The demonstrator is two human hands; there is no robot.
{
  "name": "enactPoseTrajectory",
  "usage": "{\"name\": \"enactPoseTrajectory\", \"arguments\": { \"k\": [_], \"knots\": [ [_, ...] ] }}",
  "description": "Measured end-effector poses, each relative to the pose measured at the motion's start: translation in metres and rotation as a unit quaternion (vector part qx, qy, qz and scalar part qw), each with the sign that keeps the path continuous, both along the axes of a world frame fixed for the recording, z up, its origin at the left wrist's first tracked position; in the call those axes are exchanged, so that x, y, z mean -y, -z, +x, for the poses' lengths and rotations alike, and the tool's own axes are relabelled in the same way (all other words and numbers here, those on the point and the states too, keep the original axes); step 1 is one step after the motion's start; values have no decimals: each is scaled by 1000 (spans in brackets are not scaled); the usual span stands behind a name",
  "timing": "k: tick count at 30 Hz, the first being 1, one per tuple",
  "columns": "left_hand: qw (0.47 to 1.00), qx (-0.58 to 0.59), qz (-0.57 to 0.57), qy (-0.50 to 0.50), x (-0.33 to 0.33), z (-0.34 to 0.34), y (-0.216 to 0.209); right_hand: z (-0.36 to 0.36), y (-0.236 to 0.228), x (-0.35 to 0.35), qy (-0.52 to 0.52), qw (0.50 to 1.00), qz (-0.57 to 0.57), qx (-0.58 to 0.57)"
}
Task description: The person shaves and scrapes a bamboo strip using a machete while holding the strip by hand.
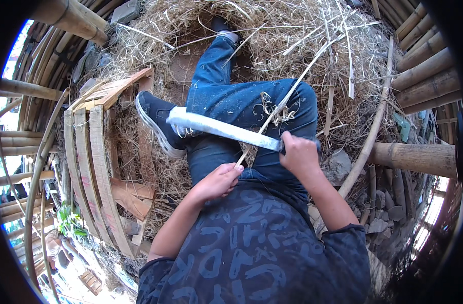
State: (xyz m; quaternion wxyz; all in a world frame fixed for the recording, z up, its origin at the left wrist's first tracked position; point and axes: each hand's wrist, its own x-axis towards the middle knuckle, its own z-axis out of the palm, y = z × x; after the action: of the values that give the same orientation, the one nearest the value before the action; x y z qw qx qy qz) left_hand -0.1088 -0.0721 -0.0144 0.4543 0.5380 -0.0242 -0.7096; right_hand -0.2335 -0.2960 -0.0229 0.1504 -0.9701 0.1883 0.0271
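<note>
My right hand (298,152) is closed around the dark handle of a long machete (224,130), whose pale, slightly motion-blurred blade points left across my lap. A thin bamboo strip (292,89) slants from my lap up to the far right, passing over my raised knee. Its near end is pinched in my left hand (221,181), fingers curled. The blade crosses the strip just beyond my left hand; whether they touch I cannot tell. Curly shavings (278,109) lie on the strip and on my jeans.
A wooden pallet crate (104,175) stands at my left. Straw-like shavings (292,45) cover the ground ahead. Bamboo poles (416,159) form walls on both sides, one jutting in from the right. Broken stones (338,167) lie by my right elbow.
</note>
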Motion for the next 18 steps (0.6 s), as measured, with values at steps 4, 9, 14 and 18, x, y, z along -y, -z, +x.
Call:
{"name": "enactPoseTrajectory", "arguments": {
  "k": [4,9,14,18],
  "knots": [
    [999,29,-25,1,-5,0,0,7,-5,48,118,985,-103,-71],
    [1000,-18,-8,-4,-3,3,0,-6,-10,62,191,969,-139,-72],
    [999,-53,5,-3,-6,10,5,-4,-10,8,57,996,-24,-58],
    [997,-70,19,-4,-13,17,1,5,-4,-7,10,1000,3,4]
  ]
}}
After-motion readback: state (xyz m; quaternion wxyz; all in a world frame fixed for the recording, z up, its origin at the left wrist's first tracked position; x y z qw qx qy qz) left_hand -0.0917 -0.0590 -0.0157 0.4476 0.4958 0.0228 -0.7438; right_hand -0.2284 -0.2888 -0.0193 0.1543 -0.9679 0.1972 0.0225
